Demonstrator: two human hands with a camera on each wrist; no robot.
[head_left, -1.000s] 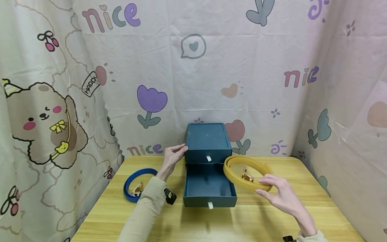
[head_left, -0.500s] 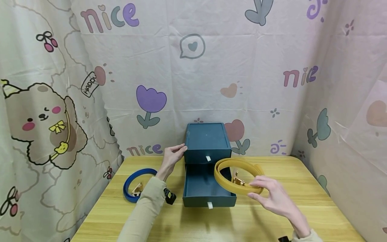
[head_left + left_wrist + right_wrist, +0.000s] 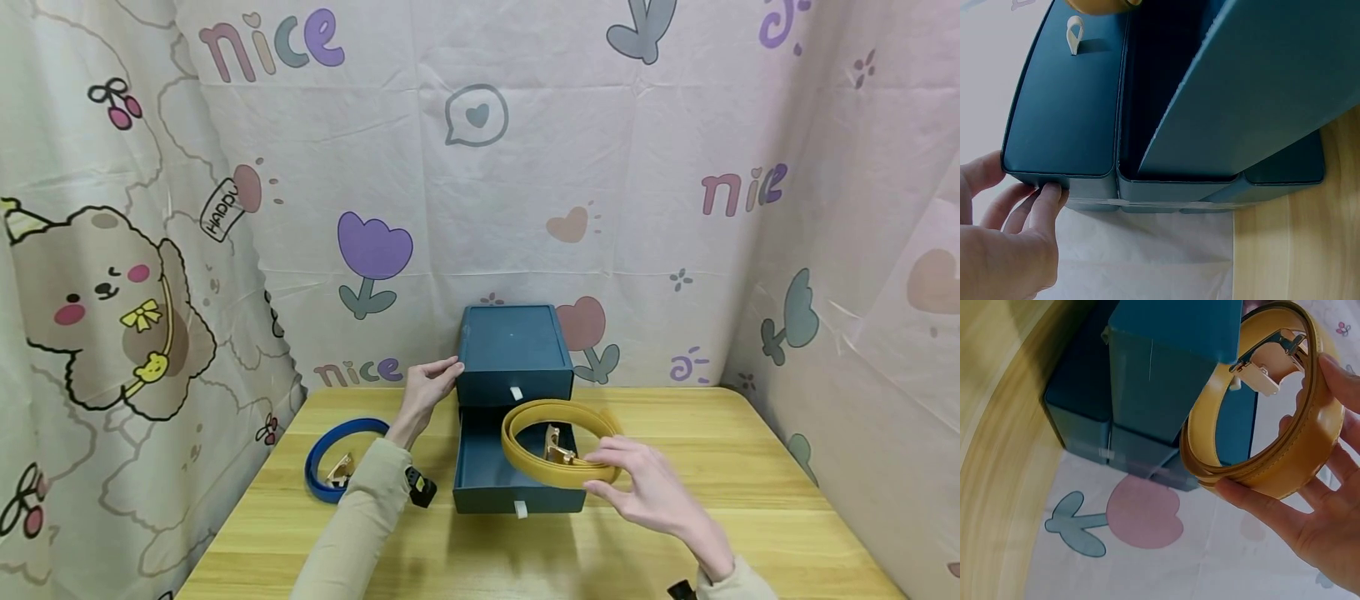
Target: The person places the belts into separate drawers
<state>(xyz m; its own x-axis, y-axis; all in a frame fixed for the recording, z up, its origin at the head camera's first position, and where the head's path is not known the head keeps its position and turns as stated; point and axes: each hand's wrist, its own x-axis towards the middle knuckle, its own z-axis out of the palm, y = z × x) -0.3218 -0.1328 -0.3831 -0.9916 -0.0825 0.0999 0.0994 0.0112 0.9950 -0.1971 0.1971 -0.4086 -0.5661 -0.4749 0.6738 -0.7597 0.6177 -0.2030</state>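
Observation:
My right hand [image 3: 648, 487] pinches a coiled yellow belt [image 3: 551, 478] between thumb and fingers. A gold buckle [image 3: 557, 447] sits inside the coil. The belt hovers over the pulled-out drawer [image 3: 480, 501] of a dark teal drawer box [image 3: 513, 337], hiding part of its inside. That drawer lies between a closed one above and a closed tier below, as the left wrist view shows. My left hand [image 3: 426, 396] grips the box's upper left corner, its thumb [image 3: 984, 172] and fingertips bent around the edge. White pull tabs [image 3: 521, 509] hang on the drawer fronts.
A coiled blue belt [image 3: 312, 467] with a gold buckle lies on the wooden table [image 3: 637, 550] at the left, partly hidden by my left sleeve [image 3: 352, 517]. A printed curtain [image 3: 480, 208] hangs behind the box and along both sides.
My right hand has carried the yellow belt leftward and slightly lower, from beside the drawer to above it. The left hand, the box and the blue belt stay where they were.

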